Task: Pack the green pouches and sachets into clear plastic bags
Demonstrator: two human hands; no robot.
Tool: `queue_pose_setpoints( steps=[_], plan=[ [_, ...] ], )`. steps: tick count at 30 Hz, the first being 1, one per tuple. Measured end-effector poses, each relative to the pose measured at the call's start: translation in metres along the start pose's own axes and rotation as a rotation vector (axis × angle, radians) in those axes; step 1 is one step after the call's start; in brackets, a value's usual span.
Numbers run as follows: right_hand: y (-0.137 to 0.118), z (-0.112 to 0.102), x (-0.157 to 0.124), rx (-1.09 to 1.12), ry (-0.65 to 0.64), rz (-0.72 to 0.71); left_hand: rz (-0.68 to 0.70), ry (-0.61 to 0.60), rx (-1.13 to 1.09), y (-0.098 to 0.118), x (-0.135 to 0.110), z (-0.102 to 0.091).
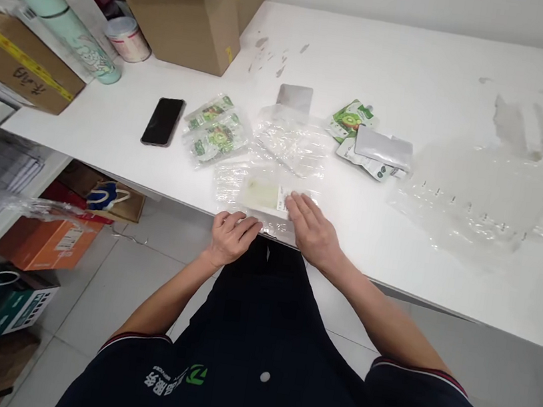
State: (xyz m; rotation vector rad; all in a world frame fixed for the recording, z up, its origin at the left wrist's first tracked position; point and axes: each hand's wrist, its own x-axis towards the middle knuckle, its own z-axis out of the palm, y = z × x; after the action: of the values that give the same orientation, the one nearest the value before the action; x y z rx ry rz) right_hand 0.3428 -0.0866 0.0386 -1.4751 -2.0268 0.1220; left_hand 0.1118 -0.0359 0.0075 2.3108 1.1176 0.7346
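A clear plastic bag with a pale flat packet and a white label inside lies at the near edge of the white table. My left hand rests at the table's edge with its fingers curled over the bag's near rim. My right hand lies flat with fingers stretched out, pressing on the bag's right part beside the label. Behind the bag are a crumpled clear bag, a bag of green kiwi pouches and a black phone.
More kiwi pouches and silver sachets lie to the right, with a large clear plastic sheet beyond. Cardboard boxes, a mint bottle and a small can stand at the back left. Boxes and bags sit on the floor at left.
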Motion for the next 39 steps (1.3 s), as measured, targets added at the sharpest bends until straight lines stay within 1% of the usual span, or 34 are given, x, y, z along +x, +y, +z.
queue_pose_setpoints(
  steps=[2,4,6,9,11,13,16,19,22,28,33,36,39],
  plan=[
    [0.001,0.010,-0.006,-0.020,-0.050,-0.040,-0.027,0.017,-0.017,-0.004,-0.002,0.002],
    [0.002,0.013,-0.012,-0.042,-0.084,-0.051,-0.052,0.044,-0.023,-0.008,-0.003,0.003],
    [0.003,0.011,-0.014,-0.047,-0.119,-0.061,-0.052,0.078,0.007,-0.012,-0.002,0.005],
    [0.006,0.005,-0.015,-0.022,-0.191,-0.105,0.006,0.146,0.081,-0.020,0.000,0.004],
    [0.010,0.002,-0.015,0.003,-0.237,-0.144,0.046,0.141,0.098,-0.024,0.003,0.000],
    [0.015,0.001,-0.015,0.026,-0.263,-0.172,0.064,0.088,0.082,-0.023,0.008,-0.007],
    [0.020,0.001,-0.017,0.046,-0.254,-0.193,0.072,0.017,0.049,-0.014,0.019,-0.019],
    [0.022,0.000,-0.018,0.068,-0.237,-0.211,0.121,0.002,0.080,-0.004,0.031,-0.032],
    [0.023,-0.003,-0.016,0.097,-0.235,-0.206,0.167,-0.027,0.099,0.001,0.038,-0.039],
    [0.026,-0.007,-0.015,0.124,-0.231,-0.170,0.189,-0.024,0.078,-0.001,0.031,-0.039],
    [0.028,-0.004,-0.015,0.144,-0.226,-0.182,0.133,-0.034,0.000,-0.001,0.026,-0.036],
    [0.030,-0.010,-0.014,0.153,-0.232,-0.170,0.119,0.007,-0.078,0.000,0.028,-0.037],
    [0.034,-0.021,-0.011,0.146,-0.231,-0.091,0.129,0.082,-0.130,0.001,0.030,-0.039]
  ],
)
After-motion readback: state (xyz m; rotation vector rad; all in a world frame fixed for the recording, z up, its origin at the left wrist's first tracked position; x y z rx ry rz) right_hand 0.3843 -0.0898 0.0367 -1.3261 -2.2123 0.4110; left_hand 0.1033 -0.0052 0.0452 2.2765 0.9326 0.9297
